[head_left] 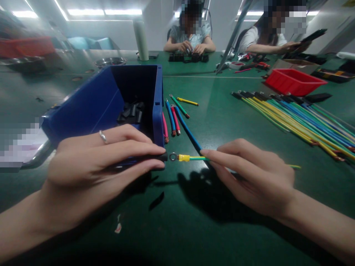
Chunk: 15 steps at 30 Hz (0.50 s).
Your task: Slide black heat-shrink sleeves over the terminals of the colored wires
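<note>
Between thumb and fingers my left hand (102,162) pinches a short black sleeve (163,157), its end pointing right. My right hand (249,173) pinches a thin green-yellow wire (196,158), whose tail comes out on the far side of the hand. On the wire's near end sits a ring terminal (173,157) with a yellow collar (183,157). The ring is level with the sleeve's end and very close to it; whether they touch I cannot tell. A blue bin (157,111) behind my left hand holds several black sleeves (131,112).
Short blue, red, green and yellow cable pieces (174,120) lie right of the bin. A long row of cables (294,118) spreads at the right, near a red bin (295,81). Two people (191,37) sit across the green table (177,229). A black scrap (156,201) lies in front.
</note>
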### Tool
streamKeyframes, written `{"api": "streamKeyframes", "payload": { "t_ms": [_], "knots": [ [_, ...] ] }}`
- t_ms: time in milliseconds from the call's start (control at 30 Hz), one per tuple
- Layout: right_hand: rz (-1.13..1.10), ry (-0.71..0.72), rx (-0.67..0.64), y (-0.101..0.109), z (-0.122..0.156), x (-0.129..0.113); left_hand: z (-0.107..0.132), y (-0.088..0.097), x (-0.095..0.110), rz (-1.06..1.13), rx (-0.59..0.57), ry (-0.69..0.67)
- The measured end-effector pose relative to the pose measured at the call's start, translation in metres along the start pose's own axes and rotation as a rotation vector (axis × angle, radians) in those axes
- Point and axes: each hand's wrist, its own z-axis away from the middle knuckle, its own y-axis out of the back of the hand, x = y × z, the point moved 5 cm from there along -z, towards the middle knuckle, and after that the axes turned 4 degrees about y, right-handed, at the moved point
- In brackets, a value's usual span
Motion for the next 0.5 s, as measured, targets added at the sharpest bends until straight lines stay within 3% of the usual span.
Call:
{"api": "streamKeyframes", "payload": {
  "t_ms": [200, 500],
  "knots": [
    [0.009, -0.007, -0.010, -0.0010, -0.0007, 0.0002, -0.0017, -0.0007, 0.0009, -0.033, -0.051, -0.032],
    [0.029, 0.016, -0.027, 0.0000, -0.0004, -0.0001, -0.0045, -0.0023, 0.0043, 0.020, 0.004, -0.031]
  ]
}}
